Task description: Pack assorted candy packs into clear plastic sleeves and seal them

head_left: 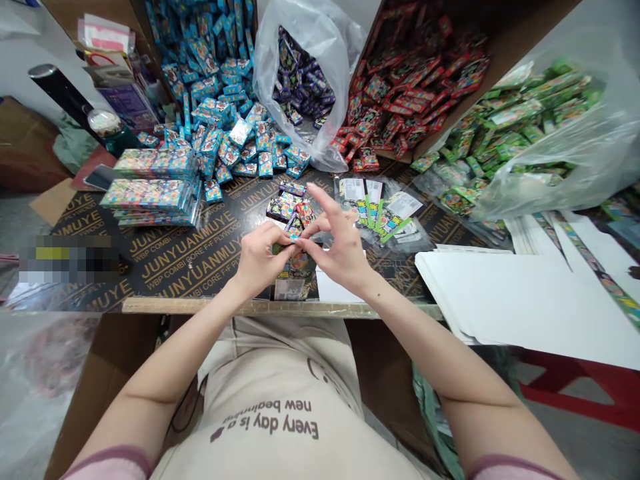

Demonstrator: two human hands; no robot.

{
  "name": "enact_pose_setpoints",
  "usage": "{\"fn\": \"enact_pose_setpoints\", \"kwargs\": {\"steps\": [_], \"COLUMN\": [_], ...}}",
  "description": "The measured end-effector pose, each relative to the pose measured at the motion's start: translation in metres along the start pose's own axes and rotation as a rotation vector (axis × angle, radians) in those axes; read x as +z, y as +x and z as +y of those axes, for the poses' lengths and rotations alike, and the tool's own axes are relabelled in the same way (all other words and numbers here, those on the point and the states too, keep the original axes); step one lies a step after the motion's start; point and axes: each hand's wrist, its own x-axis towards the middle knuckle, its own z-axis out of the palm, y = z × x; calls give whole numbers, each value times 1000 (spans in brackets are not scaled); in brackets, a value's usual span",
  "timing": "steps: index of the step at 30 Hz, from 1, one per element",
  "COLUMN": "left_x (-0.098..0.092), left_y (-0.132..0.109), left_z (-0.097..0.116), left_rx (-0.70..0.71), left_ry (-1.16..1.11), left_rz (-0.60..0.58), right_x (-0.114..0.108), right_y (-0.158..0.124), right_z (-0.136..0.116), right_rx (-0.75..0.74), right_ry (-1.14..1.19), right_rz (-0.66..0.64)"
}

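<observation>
My left hand (263,253) is closed in a pinch on a small blue box (295,239), mostly covered by the fingertips. My right hand (343,243) pinches the same box from the other side, its index finger raised. Just beyond the fingertips lie purple small boxes (281,207) and a red small box (306,213). Below the hands, a dark printed packet (291,288) lies near the table edge, beside a white sheet (340,283) partly under my right forearm.
Blue boxes (235,143) spill from a carton at the back. Behind are a bag of purple boxes (305,83), a carton of red boxes (410,93) and green boxes (520,113). Wrapped packs (147,193) stack left; clear pouches (377,207) and white sheets (525,287) lie right.
</observation>
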Motion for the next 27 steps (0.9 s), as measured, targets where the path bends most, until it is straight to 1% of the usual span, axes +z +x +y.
{"fn": "enact_pose_setpoints", "kwargs": {"steps": [2, 3, 4, 6, 7, 9, 11, 13, 14, 15, 16, 17, 18, 19, 20, 21, 23, 24, 25, 27], "left_x": [0, -1, -1, 0, 2, 8, 10, 3, -7, -20, -37, -56, -77, -98, -118, -136, -162, -171, -176, -180], "left_y": [0, 1, 0, -2, -5, -15, -28, -39, -42, -43, -42, -40, -35, -29, -23, -16, -2, 4, 8, 12], "left_z": [-1, -1, -1, -1, -1, -1, -3, -6, -8, -10, -14, -20, -29, -42, -58, -77, -118, -137, -154, -179], "left_rx": [10, 17, 19, -24, -77, -225, -373, -447, -444, -406, -340, -246, -141, -60, -5, 15, 17, -30, -47, -68], "left_ry": [-1, -8, -19, -52, -79, -182, -326, -394, -357, -273, -150, -3, 143, 279, 404, 518, 709, 779, 792, 804], "left_rz": [18, 21, 20, 6, 1, -11, -56, -119, -119, -85, -26, 58, 133, 173, 183, 176, 105, 63, 60, 51], "right_x": [3, 5, 7, 11, 13, 17, 17, 12, 8, 4, -1, -5, -9, -11, -12, -11, -8, -6, -4, -4], "right_y": [-2, -2, -2, -1, 0, 4, 6, 6, 6, 4, 2, -2, -5, -10, -15, -20, -29, -33, -36, -42], "right_z": [4, 6, 9, 14, 16, 19, 19, 21, 24, 28, 34, 40, 46, 51, 57, 61, 68, 71, 73, 77], "right_rx": [26, 65, 122, 283, 369, 506, 598, 644, 646, 633, 609, 585, 572, 572, 582, 594, 597, 585, 566, 531], "right_ry": [2, 39, 104, 302, 412, 585, 672, 718, 732, 736, 729, 709, 679, 642, 602, 561, 475, 434, 396, 338], "right_rz": [32, 50, 56, 15, -20, -62, -34, 19, 60, 116, 182, 257, 323, 367, 384, 372, 295, 244, 197, 123]}}
